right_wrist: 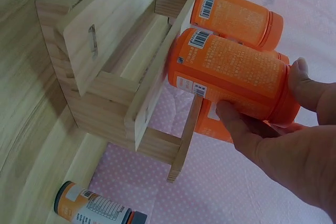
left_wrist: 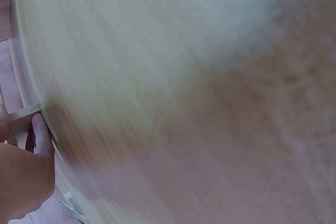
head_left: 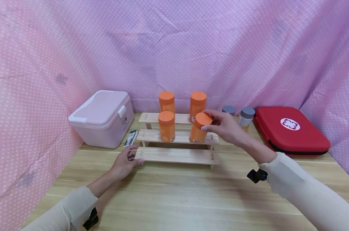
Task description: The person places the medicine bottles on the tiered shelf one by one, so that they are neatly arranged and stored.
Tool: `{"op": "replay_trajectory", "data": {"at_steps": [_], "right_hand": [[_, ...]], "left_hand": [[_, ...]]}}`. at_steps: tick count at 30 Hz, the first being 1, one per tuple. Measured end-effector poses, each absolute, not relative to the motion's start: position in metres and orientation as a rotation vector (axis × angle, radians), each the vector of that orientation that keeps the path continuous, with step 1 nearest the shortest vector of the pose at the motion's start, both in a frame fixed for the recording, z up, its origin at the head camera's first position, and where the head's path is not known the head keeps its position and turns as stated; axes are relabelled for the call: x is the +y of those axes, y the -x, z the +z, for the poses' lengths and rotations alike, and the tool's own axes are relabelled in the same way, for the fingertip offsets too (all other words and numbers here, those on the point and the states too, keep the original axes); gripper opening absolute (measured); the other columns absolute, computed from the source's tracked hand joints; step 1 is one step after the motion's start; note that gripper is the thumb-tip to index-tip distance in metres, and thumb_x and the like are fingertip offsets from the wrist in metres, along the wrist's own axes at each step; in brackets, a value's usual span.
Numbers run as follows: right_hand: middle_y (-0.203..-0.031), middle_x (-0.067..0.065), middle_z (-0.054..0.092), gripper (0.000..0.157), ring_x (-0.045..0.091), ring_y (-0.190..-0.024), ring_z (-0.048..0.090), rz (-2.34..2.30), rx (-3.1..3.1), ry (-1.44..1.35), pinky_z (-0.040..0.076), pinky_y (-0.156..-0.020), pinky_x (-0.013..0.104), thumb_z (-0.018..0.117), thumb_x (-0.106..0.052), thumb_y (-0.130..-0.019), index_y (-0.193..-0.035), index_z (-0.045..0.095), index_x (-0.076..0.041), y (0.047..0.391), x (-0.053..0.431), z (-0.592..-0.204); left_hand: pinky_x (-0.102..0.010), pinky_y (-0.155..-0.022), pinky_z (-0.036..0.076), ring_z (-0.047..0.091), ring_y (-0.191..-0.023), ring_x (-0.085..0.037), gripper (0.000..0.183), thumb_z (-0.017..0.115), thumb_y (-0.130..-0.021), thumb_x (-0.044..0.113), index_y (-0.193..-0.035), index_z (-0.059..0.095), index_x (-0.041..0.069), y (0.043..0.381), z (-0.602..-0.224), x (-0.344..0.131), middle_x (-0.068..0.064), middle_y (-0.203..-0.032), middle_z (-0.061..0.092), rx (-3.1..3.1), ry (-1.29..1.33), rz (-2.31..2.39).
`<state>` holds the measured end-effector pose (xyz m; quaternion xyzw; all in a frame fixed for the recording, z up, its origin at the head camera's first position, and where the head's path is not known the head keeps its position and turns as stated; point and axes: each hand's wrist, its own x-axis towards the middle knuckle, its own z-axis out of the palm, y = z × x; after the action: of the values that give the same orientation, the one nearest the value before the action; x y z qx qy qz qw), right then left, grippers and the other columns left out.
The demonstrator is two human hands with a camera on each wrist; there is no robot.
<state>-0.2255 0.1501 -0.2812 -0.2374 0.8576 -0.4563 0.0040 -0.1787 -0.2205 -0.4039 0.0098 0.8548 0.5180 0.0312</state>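
A three-tier wooden rack (head_left: 174, 155) stands on the table. My left hand (head_left: 124, 163) grips the left end of its lowest shelf, fingers behind and thumb at the front edge. My right hand (head_left: 227, 127) holds an orange bottle (right_wrist: 231, 74) near its orange cap, at the right of the middle shelf; the bottle leans slightly, its base at the shelf. A second orange bottle (head_left: 166, 126) stands on the middle shelf to the left. Behind, on the top shelf, are two more, a left orange bottle (head_left: 166, 99) and a right orange bottle (head_left: 198, 106).
At the left sits a pale pink lidded box (head_left: 105, 118), with a small printed packet (head_left: 130, 138) beside it. Two grey-capped bottles (head_left: 245, 118) stand right of the rack, near a red zip case (head_left: 291, 131) with a white emblem. A pink dotted curtain (head_left: 174, 48) surrounds the table.
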Motion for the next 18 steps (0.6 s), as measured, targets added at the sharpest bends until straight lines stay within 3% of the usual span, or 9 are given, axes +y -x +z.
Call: {"op": "replay_trajectory", "data": {"at_steps": [5,18], "right_hand": [[-0.126,0.014,0.06,0.057,0.028,-0.104,0.06,-1.404,2.692,0.731,0.05,-0.091,0.043,0.071,-0.013,-0.088,-0.14,0.049,-0.006,0.229,0.149,-0.282],[-0.114,0.011,0.066,0.051,0.024,-0.095,0.064,-1.249,2.912,0.714,0.053,-0.081,0.039,0.074,-0.023,-0.086,-0.132,0.056,-0.008,0.228,0.136,-0.283]], "left_hand": [[-0.02,-0.073,0.051,0.063,-0.094,-0.023,0.059,0.069,-0.087,0.004,-0.138,0.038,-0.001,0.179,-0.403,-0.22,-0.023,-0.112,0.064,2.632,-0.027,1.593],[-0.02,-0.074,0.051,0.063,-0.097,-0.024,0.06,0.069,-0.087,0.005,-0.138,0.038,-0.001,0.179,-0.404,-0.22,-0.024,-0.114,0.063,2.62,-0.014,1.592]]}}
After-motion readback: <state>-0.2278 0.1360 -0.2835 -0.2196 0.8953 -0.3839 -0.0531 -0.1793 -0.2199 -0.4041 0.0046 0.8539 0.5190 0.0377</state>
